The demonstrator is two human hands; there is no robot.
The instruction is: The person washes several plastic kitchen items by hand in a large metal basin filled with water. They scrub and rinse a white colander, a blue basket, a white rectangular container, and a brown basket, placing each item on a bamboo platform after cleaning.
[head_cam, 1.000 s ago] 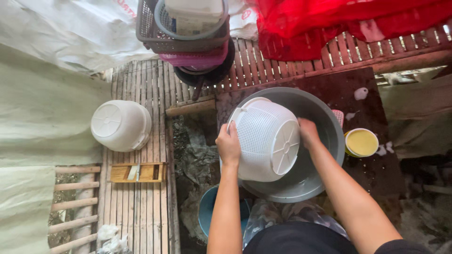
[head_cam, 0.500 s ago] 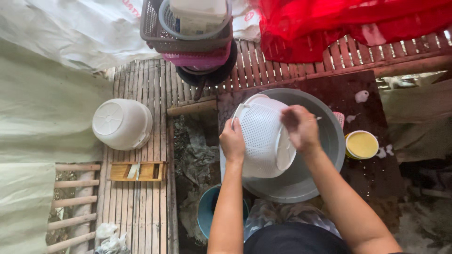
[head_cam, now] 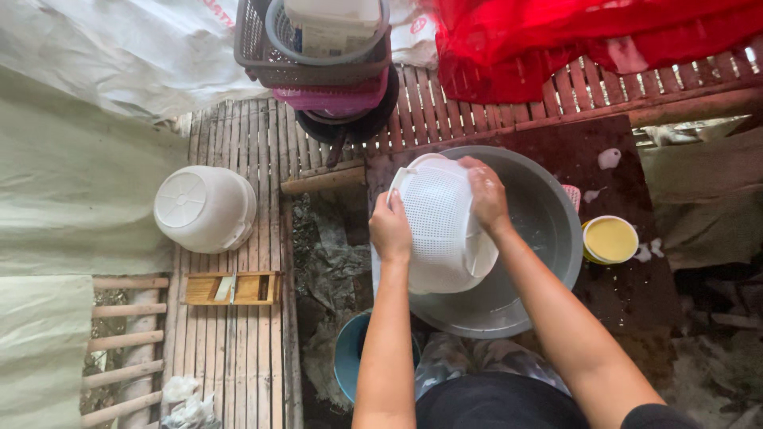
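Gripping the wet strainer by its rim, left hand steadied it over the basin; right hand pressed flat on its light, stiff, probably slippery plastic.

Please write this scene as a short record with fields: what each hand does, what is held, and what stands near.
Left hand: left hand grips the left side of the white perforated basket.
Right hand: right hand rests on top of the basket, soapy.
Held thing: the basket is tilted over the grey basin.
Right of basin: small yellow tub on the dark board.
Left side: white bowl upside down and a wooden box on the bamboo slats.
Top: stacked crates.
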